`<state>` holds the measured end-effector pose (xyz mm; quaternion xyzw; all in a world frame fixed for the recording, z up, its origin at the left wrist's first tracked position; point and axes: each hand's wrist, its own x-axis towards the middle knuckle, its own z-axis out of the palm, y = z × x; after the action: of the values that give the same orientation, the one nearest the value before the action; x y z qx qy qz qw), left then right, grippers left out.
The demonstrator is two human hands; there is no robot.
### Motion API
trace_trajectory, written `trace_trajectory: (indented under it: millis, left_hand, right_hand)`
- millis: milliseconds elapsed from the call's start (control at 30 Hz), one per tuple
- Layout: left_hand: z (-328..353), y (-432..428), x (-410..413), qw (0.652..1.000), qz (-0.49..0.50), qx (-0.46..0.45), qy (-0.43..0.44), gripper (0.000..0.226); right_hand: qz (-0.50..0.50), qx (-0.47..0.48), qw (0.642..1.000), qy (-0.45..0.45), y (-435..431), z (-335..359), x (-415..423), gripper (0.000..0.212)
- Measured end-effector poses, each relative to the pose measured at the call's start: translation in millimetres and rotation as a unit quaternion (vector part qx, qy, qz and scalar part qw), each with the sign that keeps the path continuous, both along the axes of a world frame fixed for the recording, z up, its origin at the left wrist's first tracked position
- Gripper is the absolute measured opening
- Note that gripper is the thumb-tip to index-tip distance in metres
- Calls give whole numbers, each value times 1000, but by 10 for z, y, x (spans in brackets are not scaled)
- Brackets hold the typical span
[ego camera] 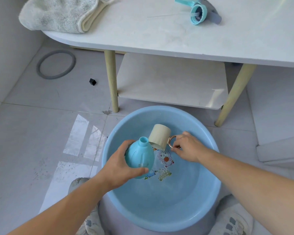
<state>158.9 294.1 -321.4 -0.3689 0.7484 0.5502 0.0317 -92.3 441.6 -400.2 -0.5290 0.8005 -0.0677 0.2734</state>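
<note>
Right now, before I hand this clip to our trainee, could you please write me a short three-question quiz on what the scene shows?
1. Multiple choice: which hand grips the blue bottle? A) left B) right C) neither
2. True or false: the spray head is screwed onto the bottle.
3. Fill in: the right hand pinches the tilted cream cup by its ____.
Key: 1 A, the left hand. 2 False; it lies on the white table, and the bottle's neck is open. 3 handle.
</note>
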Motion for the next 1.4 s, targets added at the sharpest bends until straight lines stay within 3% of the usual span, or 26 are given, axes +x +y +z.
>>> trace_trajectory:
  millis: [400,467,567,800,1067,1400]
  left_hand:
    - [14,-7,3,1000,2,-2,3,78]
    - [19,-11,10,1000,1,-3,6,79]
    - [55,-9,14,1000,1,-3,11,80]
    - [270,43,53,999,1,-11,47,77]
    - [598,92,58,996,-15,-26,83,78]
    - [981,143,-60,992,-10,-14,127,89]
  right_hand:
    - [-7,26,1000,3,-27,-35,57,28]
    - [-79,30,994,-65,-68,38,107,37]
    - [-218,21,949,-228,-141,211,141,43]
    - [-307,-42,852,-421,-110,739,181,27]
    - [-272,-127,864,-403,-22,1795,141,25]
    - [-228,-213,908,-280,266,2885,360,32]
